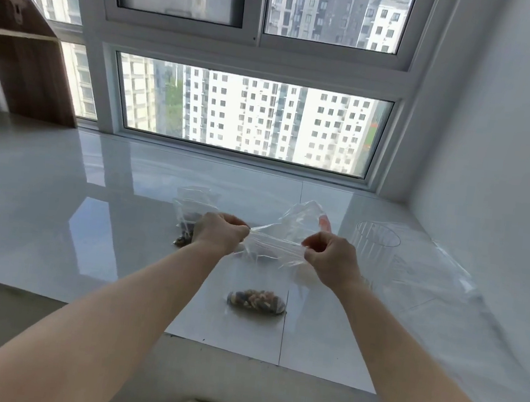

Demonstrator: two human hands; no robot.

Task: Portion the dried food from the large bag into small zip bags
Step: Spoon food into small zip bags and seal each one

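A small clear zip bag (pixel 260 276) hangs between my hands above the white sill, with a clump of mixed dried food (pixel 257 301) at its bottom. My left hand (pixel 218 233) pinches the left end of the bag's top strip. My right hand (pixel 331 258) pinches the right end, and the strip is stretched taut between them. Behind my left hand another small zip bag (pixel 190 209) with dark dried food lies on the sill. A larger clear bag (pixel 304 217) with a red mark stands crumpled behind my hands.
A clear plastic cup (pixel 375 246) stands at the right. Flat clear plastic bags (pixel 440 273) lie beside it toward the wall. The glossy white sill (pixel 90 214) ends at a front edge near me. Windows run along the back; a wooden shelf (pixel 26 51) stands far left.
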